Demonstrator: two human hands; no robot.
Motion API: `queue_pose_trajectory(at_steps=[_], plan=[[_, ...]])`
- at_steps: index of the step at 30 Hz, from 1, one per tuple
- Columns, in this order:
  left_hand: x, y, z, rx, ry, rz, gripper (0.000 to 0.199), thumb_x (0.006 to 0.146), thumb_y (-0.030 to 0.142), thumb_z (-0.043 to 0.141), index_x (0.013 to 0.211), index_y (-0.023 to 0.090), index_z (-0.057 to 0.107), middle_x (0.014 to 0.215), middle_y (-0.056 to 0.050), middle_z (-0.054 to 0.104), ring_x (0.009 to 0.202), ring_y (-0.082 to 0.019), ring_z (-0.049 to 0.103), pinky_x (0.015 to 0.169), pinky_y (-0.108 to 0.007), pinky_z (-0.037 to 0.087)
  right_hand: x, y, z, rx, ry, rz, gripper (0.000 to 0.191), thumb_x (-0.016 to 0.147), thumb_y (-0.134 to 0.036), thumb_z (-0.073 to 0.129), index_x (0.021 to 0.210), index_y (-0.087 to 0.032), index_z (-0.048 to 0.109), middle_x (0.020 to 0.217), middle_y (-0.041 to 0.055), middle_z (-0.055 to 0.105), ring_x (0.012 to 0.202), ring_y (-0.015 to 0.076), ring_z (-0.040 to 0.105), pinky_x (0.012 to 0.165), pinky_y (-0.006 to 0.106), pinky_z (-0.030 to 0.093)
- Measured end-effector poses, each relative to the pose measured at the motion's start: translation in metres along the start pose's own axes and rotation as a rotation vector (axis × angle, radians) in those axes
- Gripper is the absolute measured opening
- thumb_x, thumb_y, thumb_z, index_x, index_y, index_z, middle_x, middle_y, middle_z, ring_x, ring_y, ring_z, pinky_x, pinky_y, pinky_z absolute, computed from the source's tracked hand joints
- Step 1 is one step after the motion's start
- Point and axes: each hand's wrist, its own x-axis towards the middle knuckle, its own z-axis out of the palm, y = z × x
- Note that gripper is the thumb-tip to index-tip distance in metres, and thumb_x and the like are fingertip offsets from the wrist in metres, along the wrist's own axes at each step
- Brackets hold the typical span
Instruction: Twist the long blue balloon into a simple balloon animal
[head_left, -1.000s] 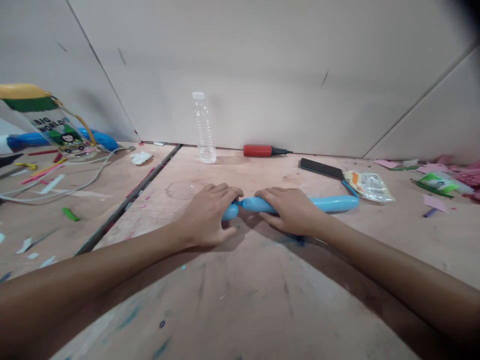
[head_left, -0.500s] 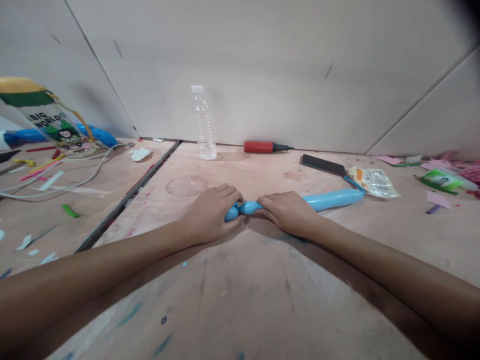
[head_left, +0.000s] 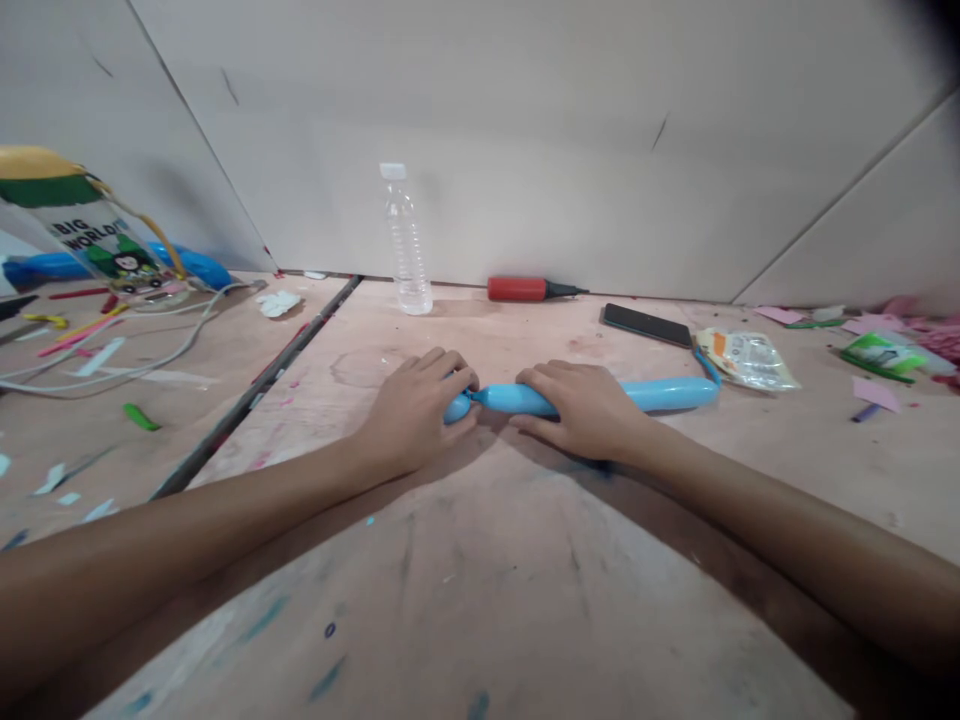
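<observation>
A blue balloon (head_left: 517,400) in two hands

The left grip (head_left: 416,410) pinches a small round bit of the balloon, with bent fingers over it and the thumb below. Right beside it is a thin twist (head_left: 474,397). The right grip (head_left: 585,405) is wrapped around the long part, fingers on the far side and thumb on the near side. The balloon pokes out past it, and its thin tail (head_left: 706,366) bends up beside a shiny packet (head_left: 742,360).

The surface (head_left: 487,600) is pinkish, with blue smudges. A clear bottle (head_left: 407,245) stands near the pale wall (head_left: 525,130). A red pump (head_left: 517,289) lies next to the wall, and a dark phone (head_left: 646,325) lies near the packet. On the left are a white cord (head_left: 191,345) and a see-through holder (head_left: 112,240) with BIG WORLD on it.
</observation>
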Motion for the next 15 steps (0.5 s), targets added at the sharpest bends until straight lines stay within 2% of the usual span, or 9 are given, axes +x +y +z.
queue_pose_trajectory(at_steps=[3, 9, 12, 15], plan=[[0.000, -0.001, 0.000, 0.018, 0.014, -0.019, 0.013, 0.094, 0.026, 0.061, 0.100, 0.017, 0.066, 0.105, -0.011, 0.069, 0.100, -0.031, 0.061, 0.084, -0.046, 0.048, 0.001, 0.004, -0.002, -0.010, -0.014, 0.065, 0.040, 0.104, -0.053, 0.053, 0.118, -0.016, 0.062, 0.112, 0.0121, 0.075, 0.101, 0.0299, 0.069, 0.076, 0.035, 0.039], [0.000, -0.001, 0.001, 0.025, 0.008, -0.020, 0.014, 0.088, 0.021, 0.062, 0.102, 0.018, 0.064, 0.108, -0.011, 0.069, 0.103, -0.031, 0.061, 0.085, -0.044, 0.048, 0.003, 0.001, 0.004, -0.028, -0.080, 0.058, 0.024, 0.108, -0.038, 0.049, 0.110, -0.019, 0.062, 0.101, 0.0091, 0.078, 0.089, 0.0254, 0.071, 0.066, 0.032, 0.032], [0.000, -0.001, 0.002, 0.027, -0.007, -0.019, 0.019, 0.088, 0.030, 0.067, 0.103, 0.018, 0.064, 0.107, -0.011, 0.069, 0.102, -0.032, 0.062, 0.083, -0.045, 0.048, 0.002, 0.003, 0.008, -0.037, -0.083, 0.052, 0.017, 0.106, -0.023, 0.047, 0.107, -0.019, 0.063, 0.100, 0.0081, 0.079, 0.087, 0.0239, 0.070, 0.066, 0.033, 0.030], [0.000, -0.001, 0.002, 0.035, -0.022, -0.026, 0.025, 0.089, 0.037, 0.070, 0.104, 0.018, 0.065, 0.104, -0.010, 0.069, 0.101, -0.032, 0.062, 0.081, -0.045, 0.048, 0.002, 0.004, 0.008, -0.041, -0.083, 0.037, 0.018, 0.104, -0.020, 0.046, 0.104, -0.018, 0.064, 0.099, 0.0088, 0.079, 0.086, 0.0238, 0.070, 0.067, 0.033, 0.031]])
